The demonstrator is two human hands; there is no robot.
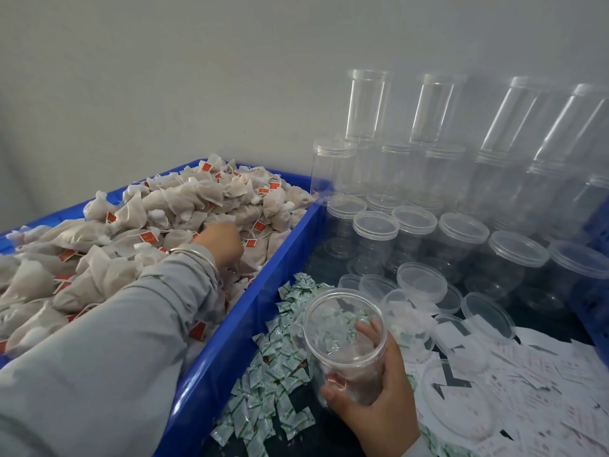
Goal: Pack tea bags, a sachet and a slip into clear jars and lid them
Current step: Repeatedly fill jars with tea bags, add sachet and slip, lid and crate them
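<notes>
A blue crate [230, 351] on the left is heaped with white tea bags [184, 199] that carry red tags. My left hand [224, 242] reaches into the heap, fingers curled down among the bags; whether it holds one is hidden. My right hand [379, 404] grips an open clear jar [346, 338], tilted toward me, with a tea bag or two at its bottom. Green-and-white sachets [273, 367] lie in a pile beside the crate. White paper slips [543, 374] are scattered at the right. Loose clear lids [421, 282] lie beyond the jar.
Several lidded empty clear jars [461, 232] stand in rows behind the lids, with more stacked two and three high against the grey wall [197, 77]. The edge of another blue crate [596, 239] shows at the far right.
</notes>
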